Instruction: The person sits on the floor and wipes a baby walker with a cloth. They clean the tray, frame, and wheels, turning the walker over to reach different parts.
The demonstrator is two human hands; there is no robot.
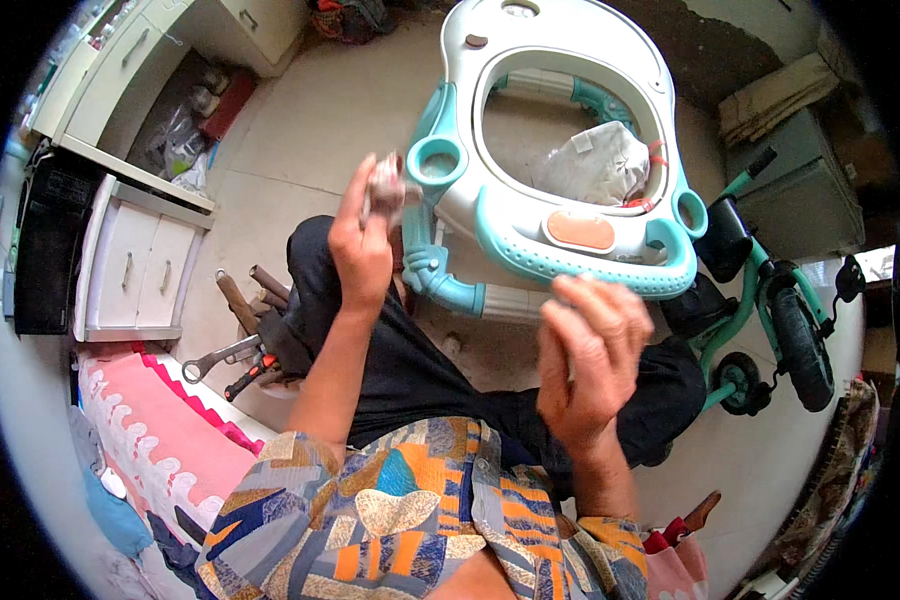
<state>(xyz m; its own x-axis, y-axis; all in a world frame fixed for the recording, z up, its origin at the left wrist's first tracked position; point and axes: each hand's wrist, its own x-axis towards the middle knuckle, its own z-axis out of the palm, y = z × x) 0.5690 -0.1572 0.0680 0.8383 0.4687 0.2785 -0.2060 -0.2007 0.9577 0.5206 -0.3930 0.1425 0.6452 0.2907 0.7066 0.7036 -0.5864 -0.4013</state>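
Note:
My left hand is closed on a small, crumpled-looking greyish-pink item, too blurred to name, beside the turquoise cup holder of a white baby walker. Just below the walker's dotted turquoise front handle, my right hand hangs with loosely curled, slightly parted fingers and nothing visible in them. A pale plastic bag shows through the walker's middle opening. My dark-trousered legs are folded beneath both hands.
Tools, including a wrench, lie in a dark pouch at my left, near a white cabinet and a pink bed cover. A green child's tricycle stands at my right, before a grey box. A desk is at upper left.

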